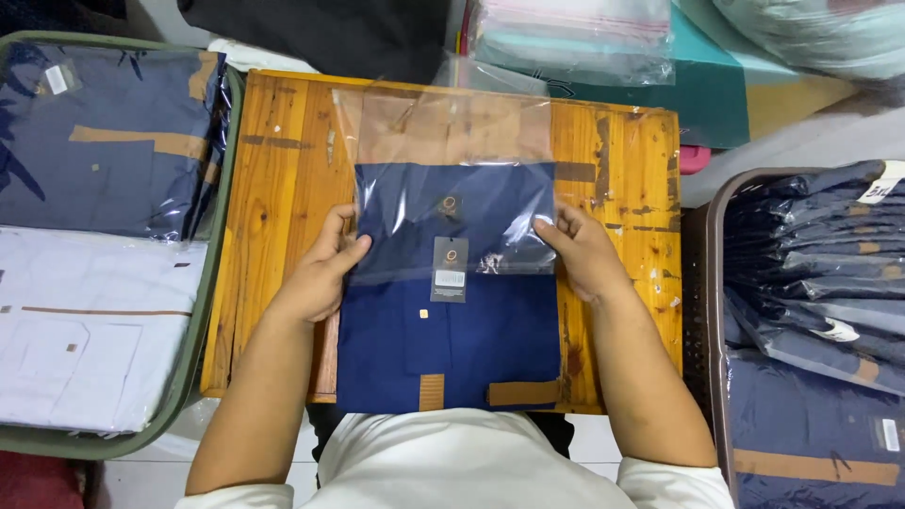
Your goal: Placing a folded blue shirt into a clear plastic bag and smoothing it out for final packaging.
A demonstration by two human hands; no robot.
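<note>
A: Nearest, at bottom centre of the frame?

B: White T-shirt of the wearer, both forearms reaching up the frame.

A: And above that?

B: Folded navy shirt flat at the centre of a wooden counter, tan trim at the near end. Long axis running bottom to top of the frame, collar end pointing up and away. Grey hang tag at mid-chest.

A: Hands?

B: Left hand pinching the left edge of a clear plastic bag, thumb on top. Right hand pinching the right edge the same way.

A: Step in hand?

B: Judged as bagging: upper half of the shirt inside, lower half bare, bag mouth facing down the frame. Further sliding likely to call for both edges kept level and the tag kept flat.

A: Farther off?

B: Green-rimmed basket at left with bagged shirts, brown basket at right stacked with bagged navy ones. More plastic-wrapped bundles along the top.
</note>
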